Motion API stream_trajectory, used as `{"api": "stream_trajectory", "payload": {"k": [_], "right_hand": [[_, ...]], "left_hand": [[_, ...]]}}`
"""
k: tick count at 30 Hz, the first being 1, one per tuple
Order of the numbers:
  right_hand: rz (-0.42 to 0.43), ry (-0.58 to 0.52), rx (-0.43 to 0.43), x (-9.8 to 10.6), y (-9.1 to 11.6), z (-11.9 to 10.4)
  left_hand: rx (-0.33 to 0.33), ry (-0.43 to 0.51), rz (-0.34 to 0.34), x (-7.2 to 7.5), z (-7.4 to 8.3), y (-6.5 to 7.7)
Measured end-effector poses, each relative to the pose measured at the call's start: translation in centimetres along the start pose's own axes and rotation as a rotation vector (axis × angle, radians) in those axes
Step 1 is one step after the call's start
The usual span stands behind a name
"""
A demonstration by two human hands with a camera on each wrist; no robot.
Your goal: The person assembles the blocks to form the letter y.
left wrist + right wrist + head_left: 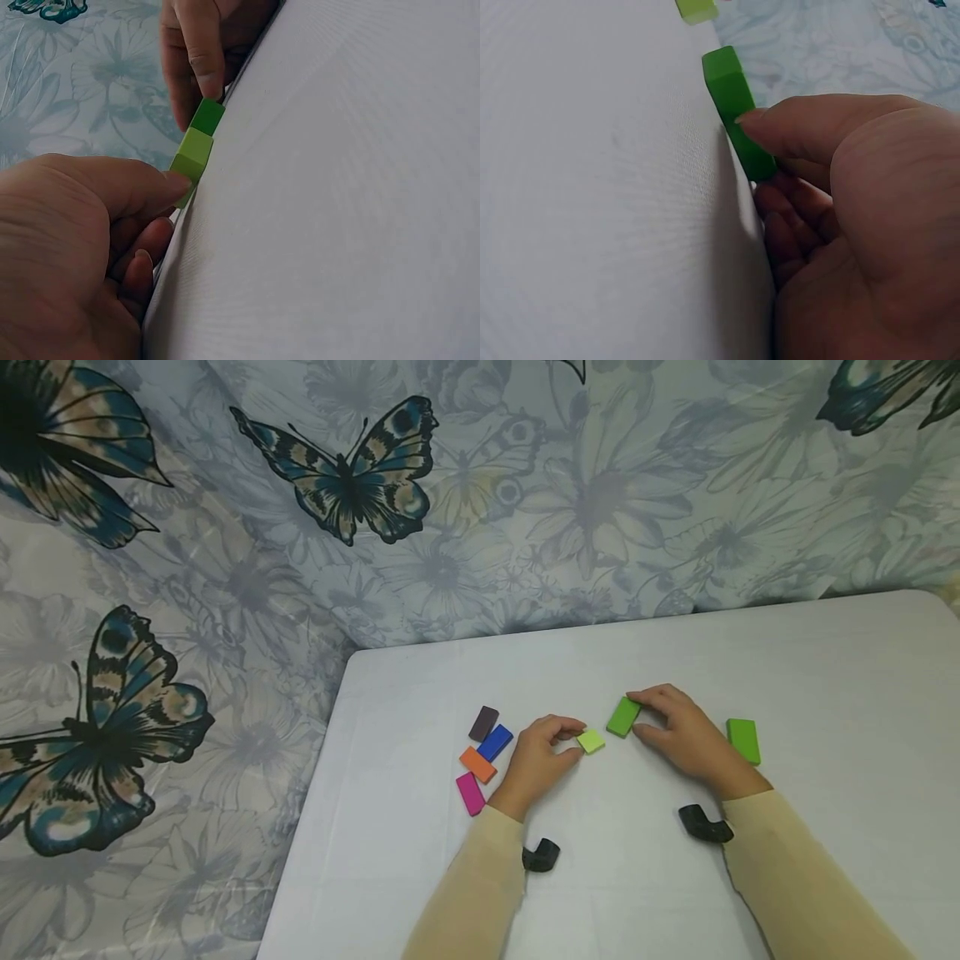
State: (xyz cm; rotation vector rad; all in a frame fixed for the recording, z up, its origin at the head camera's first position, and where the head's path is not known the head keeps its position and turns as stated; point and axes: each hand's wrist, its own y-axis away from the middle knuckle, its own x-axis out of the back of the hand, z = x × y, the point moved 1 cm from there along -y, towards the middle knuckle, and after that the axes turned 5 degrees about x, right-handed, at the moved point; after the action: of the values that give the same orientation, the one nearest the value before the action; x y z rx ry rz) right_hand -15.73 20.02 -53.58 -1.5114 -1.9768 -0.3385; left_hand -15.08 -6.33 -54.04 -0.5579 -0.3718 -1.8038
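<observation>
My left hand (534, 764) pinches a light green block (591, 742) between thumb and fingers, on the white table. Just to its right, my right hand (686, 735) holds a longer green block (622, 717) by thumb and fingertips. A small gap separates the two blocks in the head view. The left wrist view has the thumb pressed on the side of the light green block (193, 154), with the right hand behind it. In the right wrist view, the thumb lies against the green block (735, 112), and the fingertips behind are partly hidden.
Left of the left hand lie a dark block (483, 723), a blue block (496, 743), an orange block (477, 765) and a pink block (470, 794). Another green block (743, 742) lies beyond the right wrist. Butterfly-patterned fabric (480, 568) hangs behind the white table (615, 877).
</observation>
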Motion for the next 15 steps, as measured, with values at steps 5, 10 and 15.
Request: {"api": "stream_trajectory", "payload": {"k": [5,10,15], "right_hand": [[0.001,0.017,-0.019,-0.17,-0.12,-0.15],[-0.009,0.007,-0.024,-0.5,-0.25,-0.42],[-0.015,0.005,-0.02,-0.89,-0.38,-0.66]], "left_hand": [[-0.015,-0.007,-0.006,0.01,-0.01,-0.01],[-0.024,-0.026,-0.01,0.0,-0.07,-0.06],[-0.024,-0.035,-0.006,0.01,-0.14,-0.07]]}}
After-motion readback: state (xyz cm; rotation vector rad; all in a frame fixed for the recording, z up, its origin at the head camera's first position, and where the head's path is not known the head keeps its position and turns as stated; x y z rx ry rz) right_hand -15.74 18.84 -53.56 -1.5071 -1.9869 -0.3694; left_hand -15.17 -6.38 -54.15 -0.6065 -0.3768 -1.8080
